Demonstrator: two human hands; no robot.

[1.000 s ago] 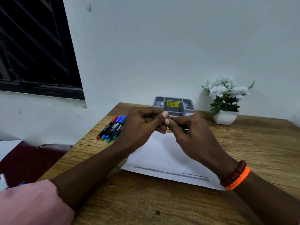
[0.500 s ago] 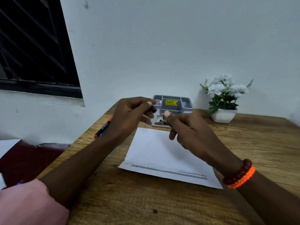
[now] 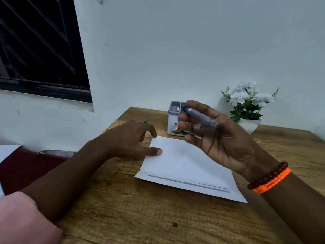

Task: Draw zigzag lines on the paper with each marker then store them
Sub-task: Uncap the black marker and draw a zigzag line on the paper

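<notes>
A person's right hand [image 3: 219,136], raised at 2 o'clock above the white paper [image 3: 186,166], curls its fingers around a blurred marker [image 3: 202,117]. The left hand [image 3: 130,138], fingers loosely spread, presses its thumb on the sheet's 9 o'clock edge, hiding most of the spare markers [image 3: 140,121].

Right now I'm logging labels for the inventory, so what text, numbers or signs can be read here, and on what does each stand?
None can be read for certain.
White sheet of paper on the wooden table: a printed line along the near edge, upside down and too blurred to read.
Dark marker in the right hand: motion-blurred, no print legible.
Grey plastic organizer: its front label is hidden behind the right hand.
</notes>
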